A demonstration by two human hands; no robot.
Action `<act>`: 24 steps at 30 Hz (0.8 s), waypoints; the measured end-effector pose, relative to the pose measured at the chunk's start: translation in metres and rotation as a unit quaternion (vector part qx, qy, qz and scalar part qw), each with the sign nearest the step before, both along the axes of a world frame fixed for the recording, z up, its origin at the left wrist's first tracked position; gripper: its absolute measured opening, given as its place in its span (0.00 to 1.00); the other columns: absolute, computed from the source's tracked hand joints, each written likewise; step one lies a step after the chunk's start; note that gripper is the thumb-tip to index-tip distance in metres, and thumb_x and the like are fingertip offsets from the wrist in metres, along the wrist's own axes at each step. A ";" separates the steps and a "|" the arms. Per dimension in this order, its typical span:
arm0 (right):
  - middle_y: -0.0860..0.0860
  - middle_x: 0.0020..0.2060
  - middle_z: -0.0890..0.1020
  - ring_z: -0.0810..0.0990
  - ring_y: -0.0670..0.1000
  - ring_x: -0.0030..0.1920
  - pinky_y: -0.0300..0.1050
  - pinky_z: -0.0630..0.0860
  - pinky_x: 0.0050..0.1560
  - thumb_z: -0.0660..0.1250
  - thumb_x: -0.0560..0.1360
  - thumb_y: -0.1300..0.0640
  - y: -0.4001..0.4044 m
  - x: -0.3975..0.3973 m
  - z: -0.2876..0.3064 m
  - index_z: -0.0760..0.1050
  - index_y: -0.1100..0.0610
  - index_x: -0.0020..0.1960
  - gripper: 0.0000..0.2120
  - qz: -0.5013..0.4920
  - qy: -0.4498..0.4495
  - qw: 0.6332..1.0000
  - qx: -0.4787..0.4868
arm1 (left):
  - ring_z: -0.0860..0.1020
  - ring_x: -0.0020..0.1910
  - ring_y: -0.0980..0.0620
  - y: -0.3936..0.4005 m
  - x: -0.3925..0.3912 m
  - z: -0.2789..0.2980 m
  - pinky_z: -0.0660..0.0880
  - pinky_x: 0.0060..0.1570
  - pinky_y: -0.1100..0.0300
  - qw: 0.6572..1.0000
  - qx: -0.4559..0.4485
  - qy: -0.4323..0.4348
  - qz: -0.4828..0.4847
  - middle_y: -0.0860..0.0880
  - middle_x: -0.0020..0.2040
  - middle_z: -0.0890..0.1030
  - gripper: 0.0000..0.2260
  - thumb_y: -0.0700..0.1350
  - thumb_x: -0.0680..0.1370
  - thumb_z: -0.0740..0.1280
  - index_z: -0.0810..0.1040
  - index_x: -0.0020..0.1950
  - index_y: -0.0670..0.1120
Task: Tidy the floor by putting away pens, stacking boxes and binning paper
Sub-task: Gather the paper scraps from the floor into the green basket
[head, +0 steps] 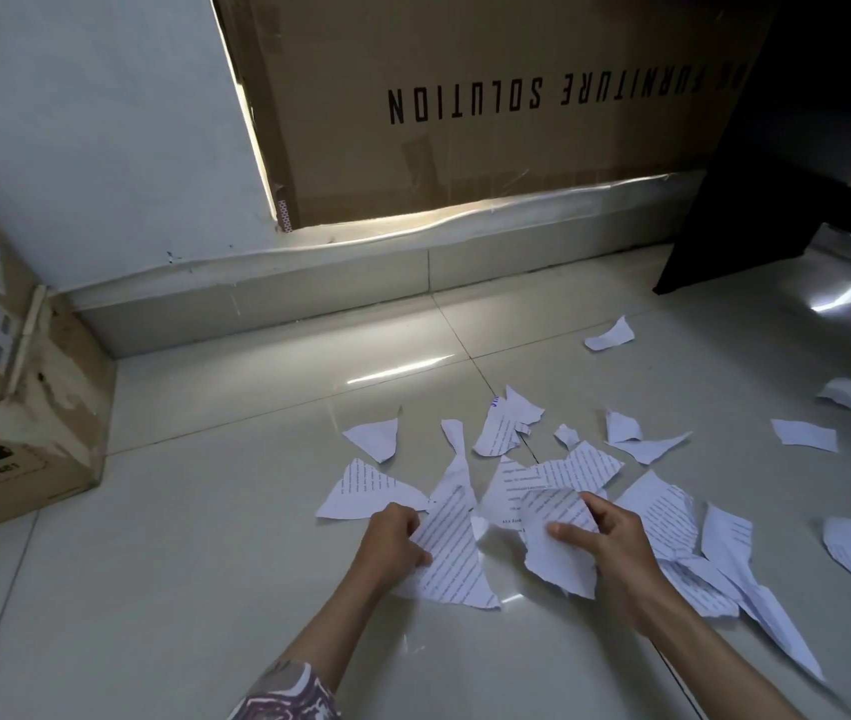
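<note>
Paper scraps [574, 470] lie scattered over the tiled floor [205, 563]. Your left hand [393, 540] pinches a long printed strip [452, 550]; your right hand [613, 550] clasps a curled piece [558, 543]. Stacked boxes [2, 387] sit at the floor's left edge.

Not much readable text around here, mostly boxes.

The big cardboard sheet [491, 96] leaning on the wall says "FURNITURE SOLUTION" in black, upside down, with the start cut off. The lower brown box [13, 470] at left shows "UN 3481". The torn paper scraps [452, 543] carry printed lines, way too small to read.
</note>
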State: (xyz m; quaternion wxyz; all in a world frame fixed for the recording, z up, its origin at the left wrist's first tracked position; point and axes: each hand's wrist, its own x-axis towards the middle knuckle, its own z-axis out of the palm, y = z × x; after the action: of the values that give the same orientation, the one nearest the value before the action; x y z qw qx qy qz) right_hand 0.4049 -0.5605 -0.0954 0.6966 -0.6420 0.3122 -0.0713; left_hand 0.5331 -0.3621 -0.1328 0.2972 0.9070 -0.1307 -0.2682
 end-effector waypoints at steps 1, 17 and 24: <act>0.53 0.42 0.83 0.80 0.58 0.44 0.51 0.77 0.39 0.71 0.68 0.68 0.000 0.000 0.001 0.80 0.56 0.43 0.09 -0.005 -0.002 1.000 0.007 | 0.67 0.32 0.55 0.003 0.001 0.003 0.62 0.32 0.65 1.000 -0.013 0.001 -0.004 0.52 0.31 0.66 0.19 0.39 0.69 0.73 0.62 0.31 0.47; 0.58 0.42 0.83 0.81 0.62 0.40 0.48 0.77 0.27 0.70 0.70 0.66 0.001 0.001 -0.005 0.79 0.60 0.46 0.07 -0.028 0.007 0.997 0.065 | 0.77 0.48 0.40 0.060 0.057 -0.005 0.75 0.42 0.50 0.979 0.022 -0.096 0.176 0.40 0.44 0.78 0.12 0.38 0.66 0.74 0.70 0.32 0.43; 0.53 0.43 0.83 0.80 0.58 0.46 0.46 0.77 0.36 0.70 0.69 0.66 0.015 0.003 -0.007 0.79 0.56 0.44 0.07 0.004 0.028 0.999 0.032 | 0.72 0.43 0.45 0.056 0.058 -0.006 0.66 0.36 0.57 0.976 0.002 -0.072 0.205 0.43 0.44 0.73 0.15 0.36 0.70 0.72 0.67 0.48 0.38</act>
State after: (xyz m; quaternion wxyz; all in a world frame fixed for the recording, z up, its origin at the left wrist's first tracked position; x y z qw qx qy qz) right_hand 0.4083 -0.5453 -0.1024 0.7079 -0.6224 0.3315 -0.0404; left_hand 0.5910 -0.3057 -0.1392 0.3338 0.9321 0.0371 -0.1357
